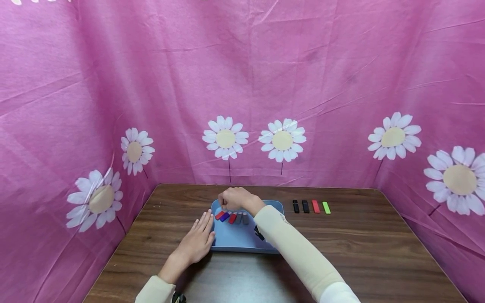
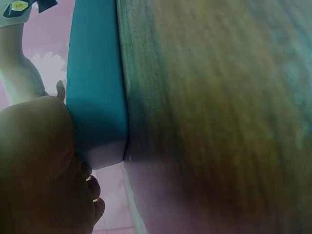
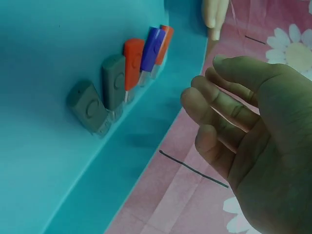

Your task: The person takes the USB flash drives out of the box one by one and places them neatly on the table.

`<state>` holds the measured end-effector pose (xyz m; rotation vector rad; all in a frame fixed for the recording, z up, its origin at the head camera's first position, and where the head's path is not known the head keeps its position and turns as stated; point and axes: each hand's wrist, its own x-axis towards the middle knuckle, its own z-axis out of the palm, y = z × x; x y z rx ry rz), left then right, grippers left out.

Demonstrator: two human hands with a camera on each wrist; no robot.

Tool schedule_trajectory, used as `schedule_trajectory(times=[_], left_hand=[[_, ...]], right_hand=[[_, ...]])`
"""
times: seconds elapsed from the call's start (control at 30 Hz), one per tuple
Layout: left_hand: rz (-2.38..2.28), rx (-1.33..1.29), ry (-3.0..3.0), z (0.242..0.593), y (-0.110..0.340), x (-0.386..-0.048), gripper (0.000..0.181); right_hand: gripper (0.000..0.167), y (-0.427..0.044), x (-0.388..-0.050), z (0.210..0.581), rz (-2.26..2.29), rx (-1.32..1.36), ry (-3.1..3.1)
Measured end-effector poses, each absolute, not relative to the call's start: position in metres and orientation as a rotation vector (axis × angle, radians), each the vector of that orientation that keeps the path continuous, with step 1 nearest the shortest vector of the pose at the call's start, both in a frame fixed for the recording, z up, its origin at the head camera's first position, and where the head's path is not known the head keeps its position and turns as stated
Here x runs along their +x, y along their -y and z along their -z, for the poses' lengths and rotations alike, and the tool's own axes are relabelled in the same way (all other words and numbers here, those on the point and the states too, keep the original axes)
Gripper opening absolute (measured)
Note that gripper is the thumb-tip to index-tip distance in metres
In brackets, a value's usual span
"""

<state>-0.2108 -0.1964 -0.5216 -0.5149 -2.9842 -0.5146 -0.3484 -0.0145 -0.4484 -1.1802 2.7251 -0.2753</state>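
A shallow blue tray (image 1: 242, 240) lies on the table. Along its far left part rest several USB flash drives with clear caps: an orange-red one (image 1: 219, 215), a purple one (image 1: 225, 216), a red one (image 1: 233, 218) and two grey ones (image 1: 238, 218). Above the tray's far left rim is my right hand (image 1: 236, 198); in the right wrist view its fingers (image 3: 219, 105) are loosely bent with nothing between them, apart from the drives. My left hand (image 1: 195, 244) rests against the tray's left side, fingers straight; the left wrist view shows it beside the tray wall (image 2: 95, 87).
Right of the tray, a row on the wooden table (image 1: 360, 244) holds two black flash drives (image 1: 305, 206), a red one (image 1: 315, 206) and a lime green one (image 1: 326, 207). A pink cloth (image 1: 250, 84) with daisies hangs behind and at both sides.
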Motion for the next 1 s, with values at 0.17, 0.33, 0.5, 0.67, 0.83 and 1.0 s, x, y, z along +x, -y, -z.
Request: schedule_trajectory(times=[0.17, 0.33, 0.5, 0.67, 0.83, 1.0], left_hand=[[0.505, -0.513, 2.963, 0.524, 0.198, -0.211, 0.058], [0.494, -0.512, 2.973, 0.525, 0.198, -0.21, 0.059], [0.529, -0.536, 2.941, 0.527, 0.197, -0.211, 0.058], [0.504, -0.507, 2.996, 0.527, 0.197, -0.212, 0.059], [0.463, -0.482, 3.035, 0.526, 0.196, -0.213, 0.06], [0.462, -0.484, 3.025, 0.526, 0.196, -0.212, 0.059]], right_hand=[[0.01, 0.023, -0.348, 0.455, 0.162, -1.159, -2.754], [0.023, 0.031, -0.345, 0.463, 0.086, -1.09, -2.792], [0.026, 0.036, -0.342, 0.468, 0.042, -0.978, -2.824], [0.028, 0.04, -0.34, 0.473, -0.036, -0.926, -2.846], [0.029, 0.045, -0.337, 0.476, -0.112, -0.904, -2.856], [0.041, 0.051, -0.335, 0.481, -0.286, -0.948, -2.886]])
